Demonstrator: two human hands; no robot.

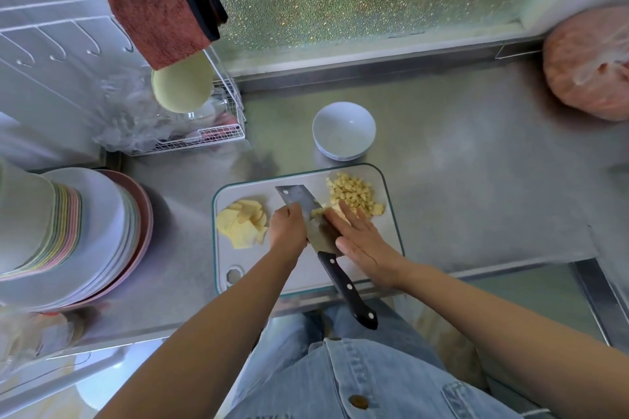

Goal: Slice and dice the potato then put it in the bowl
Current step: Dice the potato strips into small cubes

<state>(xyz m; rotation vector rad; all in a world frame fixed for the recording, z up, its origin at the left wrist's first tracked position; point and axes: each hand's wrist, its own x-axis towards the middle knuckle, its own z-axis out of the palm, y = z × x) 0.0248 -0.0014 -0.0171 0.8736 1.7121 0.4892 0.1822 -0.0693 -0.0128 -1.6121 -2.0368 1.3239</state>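
Observation:
A white cutting board (pixel 246 257) lies on the steel counter. Thin potato slices (pixel 243 223) are piled on its left part, and a heap of diced potato (pixel 354 196) lies at its right back. Between them is a cleaver (pixel 296 196), lying nearly flat, its black handle pointing toward me with nothing holding it. My left hand (pixel 287 226) grips the blade's left edge with curled fingers. My right hand (pixel 360 238) lies flat with straight fingers against the dice beside the blade. An empty white bowl (pixel 343 126) stands just behind the board.
Stacked plates and bowls (pixel 85 231) fill the counter's left side. A wire rack (pixel 204 136) with a green bowl and a red cloth (pixel 160 17) stands at the back left. A pink bagged object (pixel 589 65) sits at the far right.

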